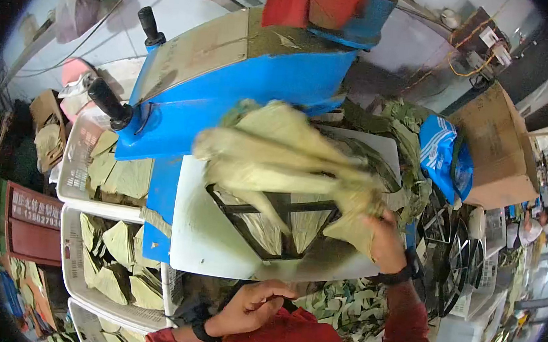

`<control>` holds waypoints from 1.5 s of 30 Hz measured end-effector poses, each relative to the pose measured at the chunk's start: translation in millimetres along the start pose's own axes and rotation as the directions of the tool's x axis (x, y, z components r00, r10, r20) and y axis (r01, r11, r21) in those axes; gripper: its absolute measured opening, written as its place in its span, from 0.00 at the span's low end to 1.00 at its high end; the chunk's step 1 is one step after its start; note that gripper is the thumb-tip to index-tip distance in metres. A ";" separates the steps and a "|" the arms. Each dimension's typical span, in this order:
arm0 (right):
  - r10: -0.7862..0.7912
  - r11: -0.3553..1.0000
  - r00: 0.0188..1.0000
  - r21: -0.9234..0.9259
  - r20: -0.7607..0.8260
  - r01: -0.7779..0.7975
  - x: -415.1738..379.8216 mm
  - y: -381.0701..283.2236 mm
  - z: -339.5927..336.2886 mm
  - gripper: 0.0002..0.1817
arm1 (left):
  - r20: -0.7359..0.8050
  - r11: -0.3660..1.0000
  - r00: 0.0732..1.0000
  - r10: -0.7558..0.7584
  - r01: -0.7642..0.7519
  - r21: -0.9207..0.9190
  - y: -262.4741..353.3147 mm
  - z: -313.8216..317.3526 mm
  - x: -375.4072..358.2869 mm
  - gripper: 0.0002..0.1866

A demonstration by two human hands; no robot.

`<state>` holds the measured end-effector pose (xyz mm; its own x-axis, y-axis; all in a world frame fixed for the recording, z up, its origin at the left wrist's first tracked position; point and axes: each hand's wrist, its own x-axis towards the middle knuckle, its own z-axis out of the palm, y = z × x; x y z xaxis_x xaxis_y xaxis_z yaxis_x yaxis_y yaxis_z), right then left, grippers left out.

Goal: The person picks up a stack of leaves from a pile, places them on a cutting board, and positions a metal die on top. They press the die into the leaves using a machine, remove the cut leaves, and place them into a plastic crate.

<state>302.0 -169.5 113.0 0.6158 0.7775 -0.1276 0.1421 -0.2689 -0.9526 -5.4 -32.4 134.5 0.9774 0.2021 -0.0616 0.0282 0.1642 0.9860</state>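
Observation:
My right hand (388,245) grips a bundle of large, pale green dried leaves (276,148) by its right end, and the bundle is blurred by motion. It hangs above a white board (215,247). On that board lies a dark metal cutting frame (293,206) with dividing bars, and pleated leaf pieces (259,231) show inside it. The leaves cover the frame's far part. My left hand (252,309) is at the board's near edge, fingers loosely bent and thumb apart, with nothing visible in it.
A blue press machine (242,83) with two black handles stands behind the board. White baskets (69,244) of cut leaf pieces line the left. Leaf scraps (346,311) lie below the board. At right are a cardboard box (501,148), a blue bag (442,153) and dark metal frames (452,252).

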 end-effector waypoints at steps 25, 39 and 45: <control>0.229 0.640 0.669 0.627 -0.707 0.444 -227.3 83.4 -254.5 0.17 | 0.526 0.322 0.846 -0.092 -0.474 0.819 -15.3 -13.6 217.5 0.31; 0.346 0.867 -0.132 0.370 -0.929 -0.334 -570.7 322.3 -444.8 0.20 | 0.195 0.181 0.966 0.170 -0.225 0.957 -7.3 38.8 173.4 0.21; 0.160 0.987 0.387 0.134 -0.908 -0.093 -369.6 244.0 -372.3 0.21 | 0.040 0.049 0.849 0.527 -0.078 0.996 -48.7 -29.5 74.1 0.09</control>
<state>397.6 -734.2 30.5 0.9647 -0.2585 0.0494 -0.0207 -0.2618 -0.9649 59.5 3.1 77.3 0.8531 0.2190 0.4736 0.1340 -0.9691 0.2069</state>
